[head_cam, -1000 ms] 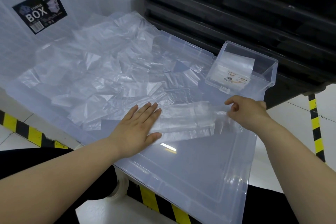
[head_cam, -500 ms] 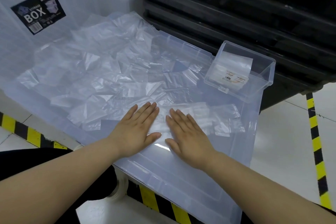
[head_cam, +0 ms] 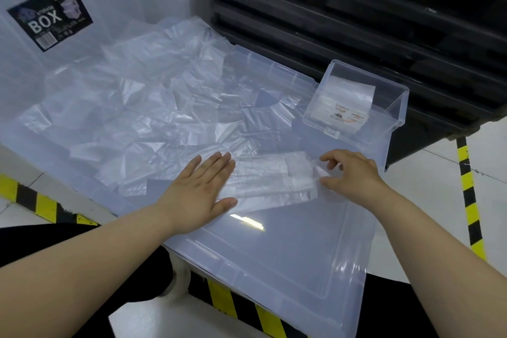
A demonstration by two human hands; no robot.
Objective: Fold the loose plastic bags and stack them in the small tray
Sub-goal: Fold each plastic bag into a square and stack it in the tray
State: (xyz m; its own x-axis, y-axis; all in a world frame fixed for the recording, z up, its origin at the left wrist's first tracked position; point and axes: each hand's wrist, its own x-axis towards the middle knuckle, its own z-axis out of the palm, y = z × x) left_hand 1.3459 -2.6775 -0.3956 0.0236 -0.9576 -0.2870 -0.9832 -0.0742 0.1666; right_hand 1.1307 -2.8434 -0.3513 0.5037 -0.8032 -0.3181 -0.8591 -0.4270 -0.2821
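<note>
A partly folded clear plastic bag (head_cam: pixel 271 175) lies flat on a large translucent lid (head_cam: pixel 288 255) in front of me. My left hand (head_cam: pixel 203 189) presses flat on the bag's left end, fingers straight. My right hand (head_cam: pixel 348 173) is at the bag's right end, where its curled fingers and thumb pinch the edge. A pile of several loose clear bags (head_cam: pixel 153 107) covers the lid's far left part. The small clear tray (head_cam: pixel 395 107) stands at the lid's far right corner, with folded bags lying inside it.
A tall clear storage box with a black "BOX" label (head_cam: pixel 50 15) stands behind the pile. Black stacked crates (head_cam: pixel 356 14) rise behind the tray. Yellow-black hazard tape (head_cam: pixel 469 195) marks the white floor at right and below the lid.
My right hand slid from flat beside my left hand out to the bag's right end, where it now pinches the edge. My left hand stayed pressed in place.
</note>
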